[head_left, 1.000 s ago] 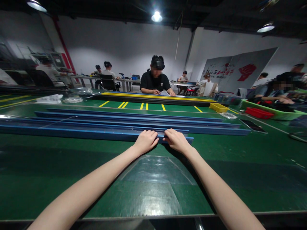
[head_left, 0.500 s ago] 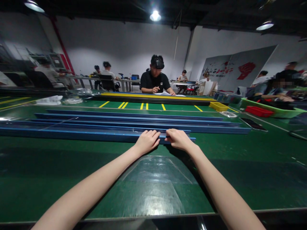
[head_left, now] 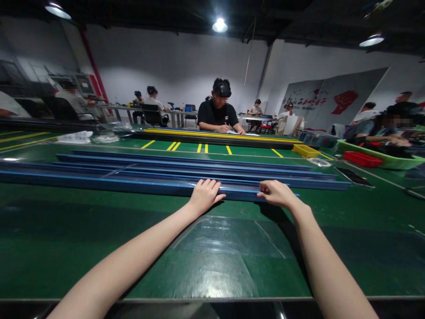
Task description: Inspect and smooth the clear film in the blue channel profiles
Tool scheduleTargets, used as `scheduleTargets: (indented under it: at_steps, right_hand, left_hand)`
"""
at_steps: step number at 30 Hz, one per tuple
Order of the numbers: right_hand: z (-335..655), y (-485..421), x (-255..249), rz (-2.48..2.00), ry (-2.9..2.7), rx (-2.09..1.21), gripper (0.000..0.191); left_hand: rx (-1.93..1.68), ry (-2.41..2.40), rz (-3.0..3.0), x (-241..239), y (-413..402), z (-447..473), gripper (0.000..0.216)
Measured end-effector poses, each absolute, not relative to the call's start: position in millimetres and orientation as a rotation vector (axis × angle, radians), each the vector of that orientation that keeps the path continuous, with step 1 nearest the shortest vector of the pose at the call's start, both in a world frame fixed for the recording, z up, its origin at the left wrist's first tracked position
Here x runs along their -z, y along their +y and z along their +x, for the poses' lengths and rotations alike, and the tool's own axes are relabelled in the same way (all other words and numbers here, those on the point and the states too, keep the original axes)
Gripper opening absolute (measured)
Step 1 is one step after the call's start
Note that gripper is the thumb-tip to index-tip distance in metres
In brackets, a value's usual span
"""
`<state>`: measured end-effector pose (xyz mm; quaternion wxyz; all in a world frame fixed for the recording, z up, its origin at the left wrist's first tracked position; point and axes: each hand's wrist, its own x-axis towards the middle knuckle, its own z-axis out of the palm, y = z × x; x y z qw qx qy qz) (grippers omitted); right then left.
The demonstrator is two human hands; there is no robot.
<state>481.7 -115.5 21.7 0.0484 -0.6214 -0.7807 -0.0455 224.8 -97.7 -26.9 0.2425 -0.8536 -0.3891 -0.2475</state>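
A long blue channel rail (head_left: 159,188) lies across the green table in front of me. My left hand (head_left: 206,193) is bent over the rail's near wall, fingers on the top and inner side, thumb along the front face. Further right, my right hand (head_left: 276,193) has its fingers curled on the same rail close to its right end; the fingertips are partly hidden. Clear film shows inside the channel. Just behind lie more blue rails (head_left: 312,180), parallel to this one.
Clear plastic sheet (head_left: 215,237) covers the table's near side. At the right are a phone (head_left: 355,177), a red tray (head_left: 361,159), a yellow tray (head_left: 305,151) and a green bin (head_left: 396,160). Across the table a person (head_left: 217,110) sits behind yellow and black strips (head_left: 219,137).
My right hand has moved right, away from the left hand, and the near rail's right end has slid right with it. My left hand stays almost in place, its thumb further out.
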Motion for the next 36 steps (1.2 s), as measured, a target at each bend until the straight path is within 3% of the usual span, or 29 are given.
scheduleTargets:
  at_steps: [36]
  right_hand:
    - [483.3,-112.6,-20.6,-1.908,-2.386,0.103,0.019]
  left_hand:
    - [0.624,-1.234,-2.413,26.1,-89.8,225.8,0.04]
